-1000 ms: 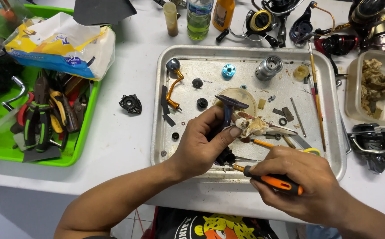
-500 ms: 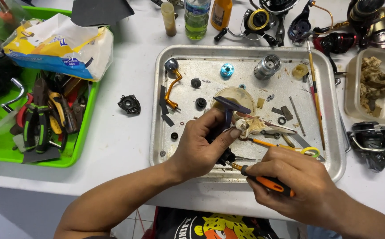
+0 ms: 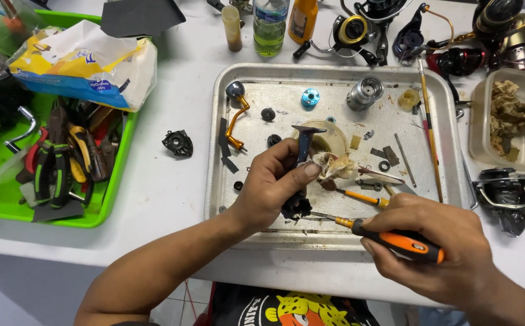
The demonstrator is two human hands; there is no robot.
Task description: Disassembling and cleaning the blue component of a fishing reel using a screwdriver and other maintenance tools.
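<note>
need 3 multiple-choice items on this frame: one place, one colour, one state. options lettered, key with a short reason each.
1. Where does the small blue round part lie?
A. in the green bin
B. in the metal tray
C. on the bare table

2. What colour is the handle of the screwdriver in the right hand?
A. orange and black
B. all blue
C. white

3. How does the left hand stand?
A. flat on the table
B. empty in the air
C. closed on a dark reel body

Key: 1 B, it sits inside the tray's rim near the top. 2 A, orange grip with black ends. 3 C, fingers wrap the part over the tray.
</note>
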